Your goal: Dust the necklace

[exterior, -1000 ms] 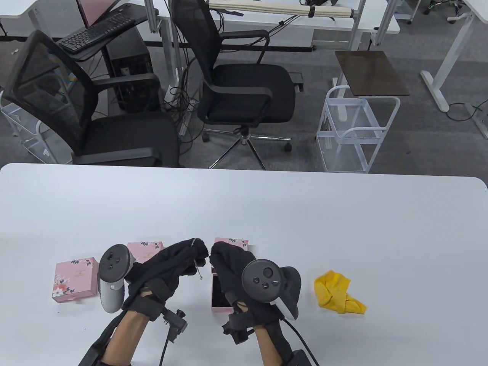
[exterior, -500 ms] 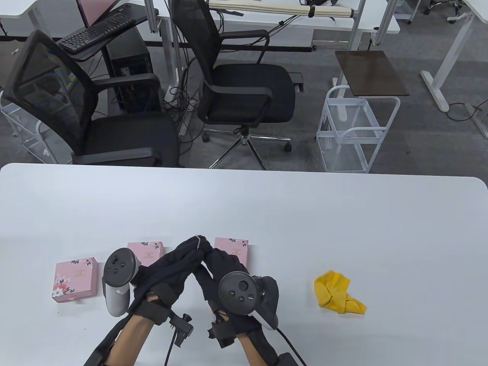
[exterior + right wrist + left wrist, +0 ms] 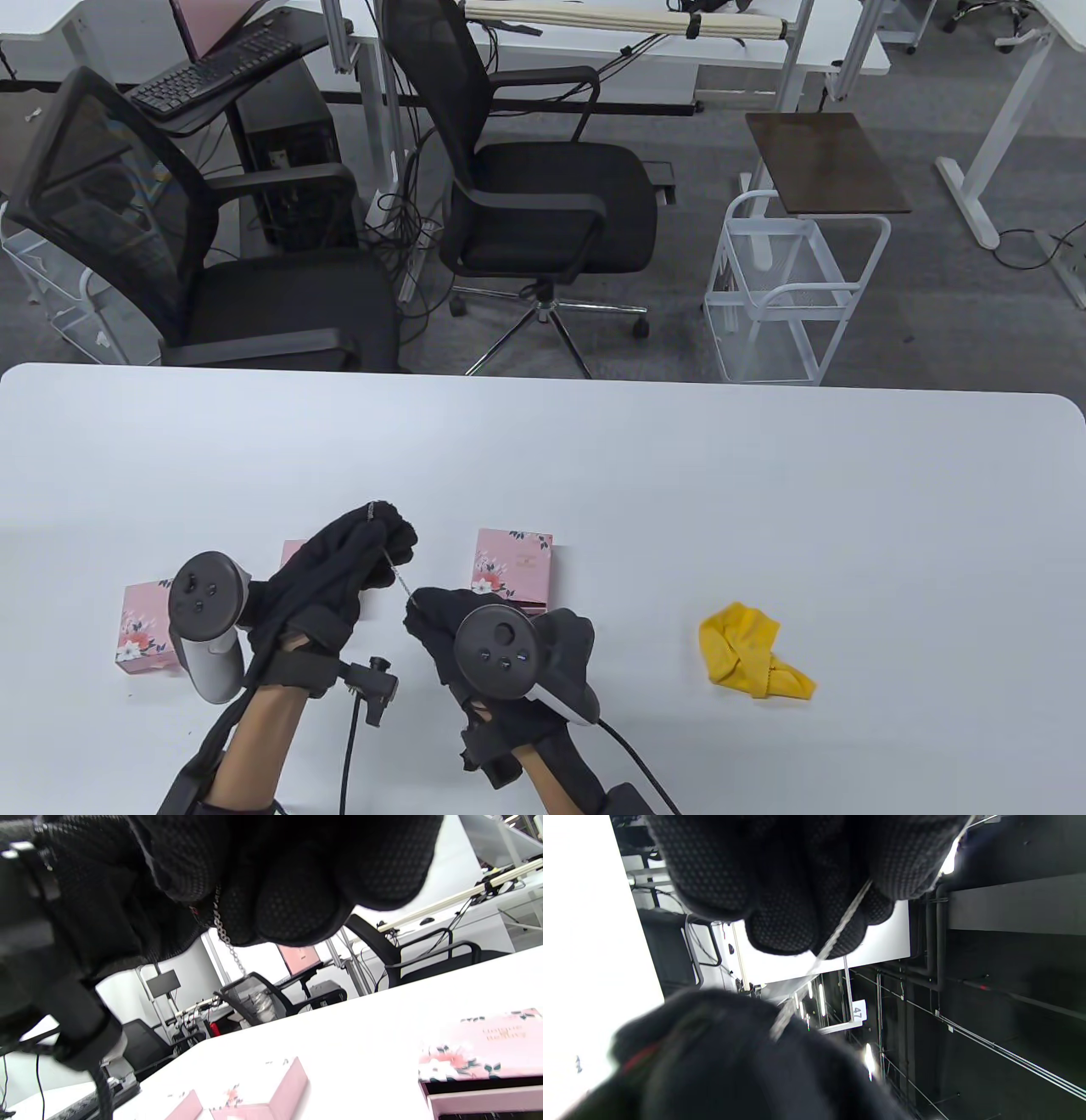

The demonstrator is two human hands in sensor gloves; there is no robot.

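A thin silver necklace chain [image 3: 397, 577] runs taut between my two black-gloved hands above the table. My left hand [image 3: 382, 531] pinches its upper end, with a bit of chain showing over the fingertips. My right hand [image 3: 424, 611] pinches the lower end, close in front of the open pink box [image 3: 515, 564]. In the left wrist view the chain [image 3: 840, 929] slants from my left fingers down to the right glove [image 3: 734, 1060]. The right wrist view shows chain links [image 3: 225, 933] hanging from my curled right fingers. The yellow dusting cloth [image 3: 751, 649] lies crumpled to the right, untouched.
A closed pink floral box [image 3: 140, 624] lies at the left, and another pink box [image 3: 294, 552] is partly hidden behind my left hand. Office chairs [image 3: 526, 195] and a white wire cart [image 3: 789, 297] stand beyond the table's far edge [image 3: 543, 378].
Both hands shifted left. They were touching half a second ago and have drawn apart, the right hand pulling back toward me, so the chain now stretches between them.
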